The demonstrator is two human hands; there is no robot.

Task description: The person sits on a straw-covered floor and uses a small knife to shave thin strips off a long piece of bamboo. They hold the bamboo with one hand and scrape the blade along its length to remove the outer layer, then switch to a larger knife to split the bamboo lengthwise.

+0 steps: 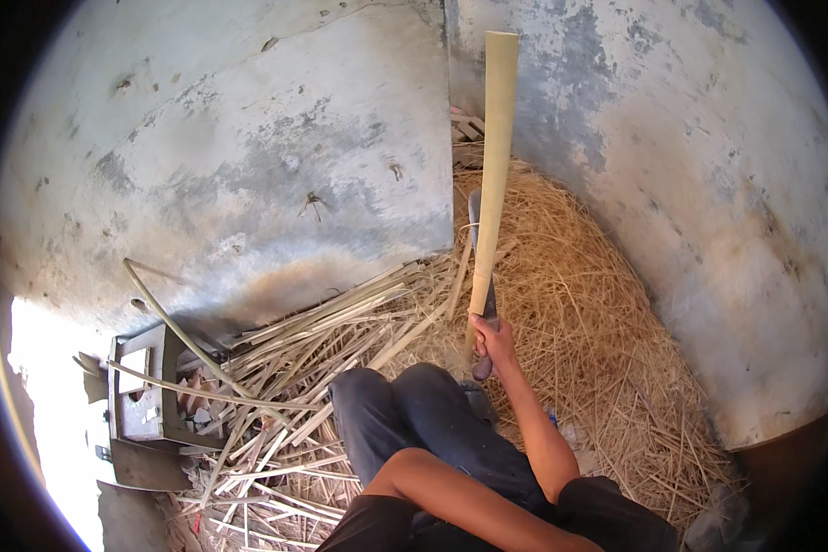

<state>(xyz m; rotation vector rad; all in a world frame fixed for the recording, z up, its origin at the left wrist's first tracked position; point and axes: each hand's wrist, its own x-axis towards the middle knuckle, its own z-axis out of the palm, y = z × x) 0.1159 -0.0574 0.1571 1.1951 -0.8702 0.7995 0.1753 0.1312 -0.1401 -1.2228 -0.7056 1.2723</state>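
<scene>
My right hand (494, 341) is closed around the dark handle of a long knife (490, 300) in front of my knees. The blade points up and away, partly behind a long pale bamboo piece (496, 147). This piece stands nearly upright, and its lower part meets my fingers; whether they grip it too, I cannot tell. A thin curl sits by the blade near its far end. My left forearm (474, 492) crosses my lap toward the lower right. The left hand is beyond the lower edge, out of sight.
Pale split strips (340, 322) lie in a heap to the left. A large pile of fine tan shavings (570, 276) spreads right and ahead. Left stands a grey box-like frame (147, 405) with a bent cane (184, 336) over it. Worn plaster walls (248, 138) rise close around.
</scene>
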